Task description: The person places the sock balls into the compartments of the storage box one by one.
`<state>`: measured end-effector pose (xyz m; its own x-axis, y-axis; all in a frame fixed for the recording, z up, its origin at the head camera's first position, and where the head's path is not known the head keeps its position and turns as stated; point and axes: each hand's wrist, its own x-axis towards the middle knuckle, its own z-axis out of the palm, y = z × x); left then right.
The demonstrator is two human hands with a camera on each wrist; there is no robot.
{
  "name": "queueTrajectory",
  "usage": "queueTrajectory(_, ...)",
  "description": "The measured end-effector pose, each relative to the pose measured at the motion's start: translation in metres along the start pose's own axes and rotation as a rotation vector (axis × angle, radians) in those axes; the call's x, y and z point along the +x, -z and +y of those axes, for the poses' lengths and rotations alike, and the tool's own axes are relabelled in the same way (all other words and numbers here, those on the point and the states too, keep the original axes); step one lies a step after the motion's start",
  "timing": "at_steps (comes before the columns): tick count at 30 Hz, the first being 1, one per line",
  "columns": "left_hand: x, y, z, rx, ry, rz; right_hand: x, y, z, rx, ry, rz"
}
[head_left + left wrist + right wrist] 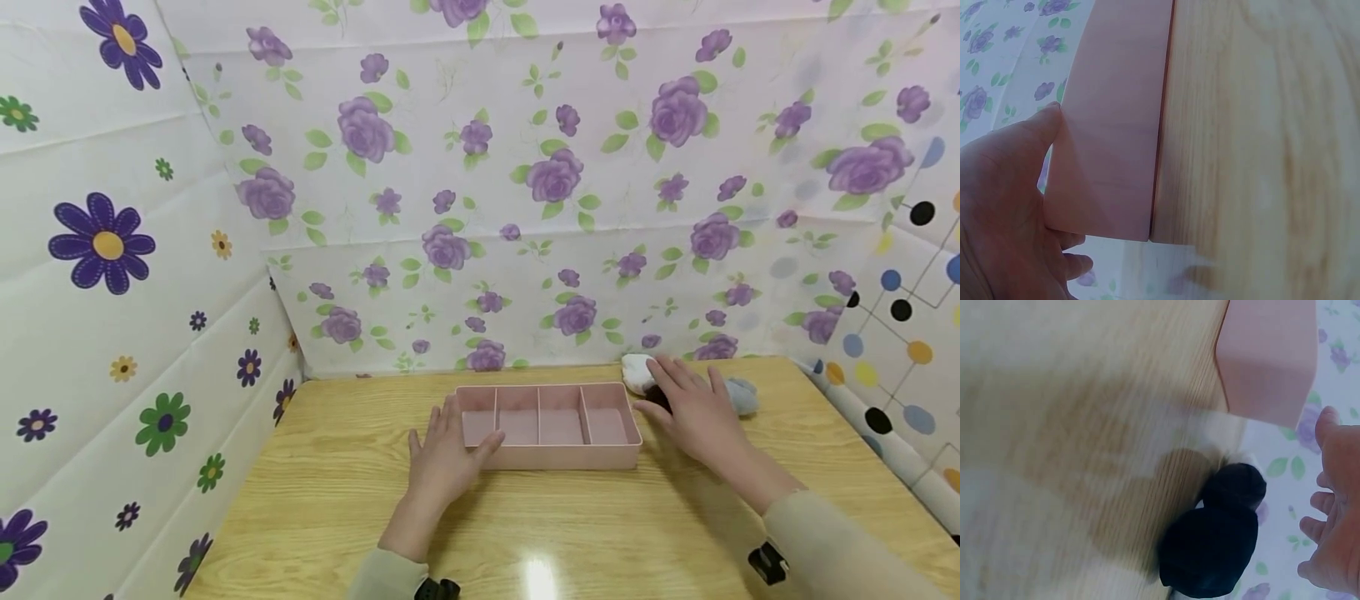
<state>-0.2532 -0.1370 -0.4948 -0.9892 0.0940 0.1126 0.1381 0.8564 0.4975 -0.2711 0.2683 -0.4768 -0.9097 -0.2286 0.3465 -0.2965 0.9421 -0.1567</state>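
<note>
A pink box (562, 457) with several compartments in a row stands on the wooden table. My left hand (442, 461) is at its left end, fingers spread and the thumb over the front rim. In the left wrist view that thumb (1047, 122) touches the rim of the pink wall (1113, 131). Beyond the box's right end, my right hand (697, 412) hovers with loosely extended fingers. Close by lie a white cloth bundle (637, 373), a black one (657, 397), partly hidden, and a grey-blue one (742, 397). The right wrist view shows the black bundle (1210, 550) beside the hand, apart from it.
Behind the table (337, 483) hangs a white sheet (450, 292) with purple roses. A flowered sheet (150, 333) borders the left side, and a dotted one (900, 375) the right. Both forearms reach in from the front edge.
</note>
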Motion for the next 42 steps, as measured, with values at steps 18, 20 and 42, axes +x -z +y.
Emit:
queueTrajectory(18,-0.001,0.0,0.003,-0.011,-0.006,0.01,0.033,-0.011,0.026,-0.008,-0.08,-0.129)
queueTrajectory(20,-0.001,-0.001,0.003,-0.007,-0.007,0.009,0.035,-0.012,0.028,-0.003,-0.084,-0.138)
queueTrajectory(42,0.001,-0.003,0.0,-0.008,0.001,0.002,0.057,-0.031,0.04,0.105,-0.141,-0.217)
